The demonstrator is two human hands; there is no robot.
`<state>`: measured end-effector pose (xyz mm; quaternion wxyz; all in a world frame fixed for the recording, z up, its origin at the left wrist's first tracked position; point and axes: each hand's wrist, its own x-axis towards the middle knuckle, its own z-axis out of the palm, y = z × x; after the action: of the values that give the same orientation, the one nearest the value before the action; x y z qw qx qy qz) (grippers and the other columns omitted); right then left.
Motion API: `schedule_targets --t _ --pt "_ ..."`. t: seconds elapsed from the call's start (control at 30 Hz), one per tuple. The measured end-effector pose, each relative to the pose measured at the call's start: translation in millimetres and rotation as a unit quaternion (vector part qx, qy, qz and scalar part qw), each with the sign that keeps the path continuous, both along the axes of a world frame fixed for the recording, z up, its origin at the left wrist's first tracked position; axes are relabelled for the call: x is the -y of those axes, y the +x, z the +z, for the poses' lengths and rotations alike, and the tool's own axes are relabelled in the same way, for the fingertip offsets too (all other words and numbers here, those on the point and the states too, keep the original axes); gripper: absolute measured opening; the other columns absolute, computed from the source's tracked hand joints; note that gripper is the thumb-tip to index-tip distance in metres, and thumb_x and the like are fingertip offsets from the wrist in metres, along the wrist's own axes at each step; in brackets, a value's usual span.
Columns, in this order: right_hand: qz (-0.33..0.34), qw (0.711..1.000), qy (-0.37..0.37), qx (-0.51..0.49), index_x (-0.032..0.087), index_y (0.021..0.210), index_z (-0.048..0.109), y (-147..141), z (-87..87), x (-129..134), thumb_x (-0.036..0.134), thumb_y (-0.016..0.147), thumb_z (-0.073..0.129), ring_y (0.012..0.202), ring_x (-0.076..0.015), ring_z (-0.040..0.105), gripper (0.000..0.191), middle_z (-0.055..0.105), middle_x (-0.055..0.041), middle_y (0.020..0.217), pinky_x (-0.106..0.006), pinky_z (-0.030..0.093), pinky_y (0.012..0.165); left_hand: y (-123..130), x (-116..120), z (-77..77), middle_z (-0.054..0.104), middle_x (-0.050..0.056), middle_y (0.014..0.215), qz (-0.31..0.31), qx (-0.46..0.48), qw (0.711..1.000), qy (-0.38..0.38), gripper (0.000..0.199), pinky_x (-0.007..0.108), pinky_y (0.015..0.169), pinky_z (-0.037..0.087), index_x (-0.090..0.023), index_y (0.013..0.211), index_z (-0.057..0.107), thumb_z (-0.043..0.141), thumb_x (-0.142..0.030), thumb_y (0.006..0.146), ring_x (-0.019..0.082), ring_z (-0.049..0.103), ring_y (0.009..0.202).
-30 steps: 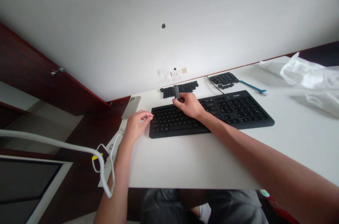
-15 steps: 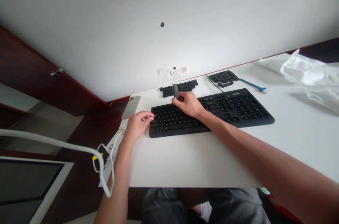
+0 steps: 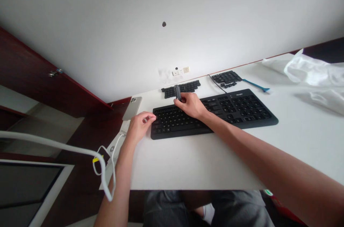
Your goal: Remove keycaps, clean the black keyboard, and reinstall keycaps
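1. right hand (image 3: pixel 190 106): over the upper middle of a black full-size keyboard (image 3: pixel 242 112), fingers (image 3: pixel 179 100) pinched shut around a dark grey oblong object (image 3: pixel 177 92), which stands upright above the hand, its lower end hidden by the fingers and just behind the keyboard's far edge.
2. left hand (image 3: pixel 139 128): partly open, fingers loosely curled, nothing in its hold, fingertips (image 3: pixel 153 115) near the keyboard's upper left corner; contact with the keyboard impossible to tell.
3. along the far edge of the white tabletop (image 3: pixel 199 169): loose black keycaps (image 3: pixel 180 90) in rows just behind the keyboard, then a second batch of black keycaps (image 3: pixel 226 77) further right.
4. right of the second batch: a blue pry tool (image 3: pixel 255 85), thin tip toward the right. between the two batches: a black cable (image 3: pixel 216 83), running down to the keyboard.
5. far left corner of the tabletop: a pale metallic smartphone (image 3: pixel 132 108), lying back up, camera cluster at its far end.
6. near the left edge: a white cable (image 3: pixel 53 143) with a yellow tag (image 3: pixel 95 160), looped beside the left forearm.
7. writing: a small logo (image 3: pixel 239 93) on the keyboard's upper right border, too small to read with certainty, and key legends likewise.
8. far right corner of the tabletop: crumpled white plastic sheeting (image 3: pixel 314 73).
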<state>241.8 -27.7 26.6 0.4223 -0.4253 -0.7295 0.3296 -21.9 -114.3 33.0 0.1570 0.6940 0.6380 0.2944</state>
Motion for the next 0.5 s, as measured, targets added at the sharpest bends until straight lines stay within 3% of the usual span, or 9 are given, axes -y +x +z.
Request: schedule_targets --t 0.4,0.5 --pt "0.000 1.000 0.005 0.004 0.022 0.062 0.040 0.4 0.2 0.2 0.039 0.087 0.058 0.058 -0.0116 0.033 0.035 0.041 0.0038 0.057 -0.031 0.025 0.058 -0.7 -7.1 -8.6 0.079 0.007 0.102 0.000 0.096 0.995 -0.034 0.023 0.034 0.083 0.055 -0.021 0.094 0.079 0.071 -0.042 0.087 0.022 0.072 0.090" --pt "0.002 1.000 0.003 0.004 0.022 0.062 0.040 0.5 0.1 0.0 0.039 0.087 0.058 0.058 -0.0117 0.033 0.035 0.041 0.0038 0.057 -0.031 0.025 0.058 1.3 -7.2 -10.9 0.076 0.008 0.119 0.022 0.127 0.991 -0.042 0.029 0.033 0.084 0.056 -0.022 0.107 0.076 0.074 -0.041 0.084 0.019 0.070 0.086"
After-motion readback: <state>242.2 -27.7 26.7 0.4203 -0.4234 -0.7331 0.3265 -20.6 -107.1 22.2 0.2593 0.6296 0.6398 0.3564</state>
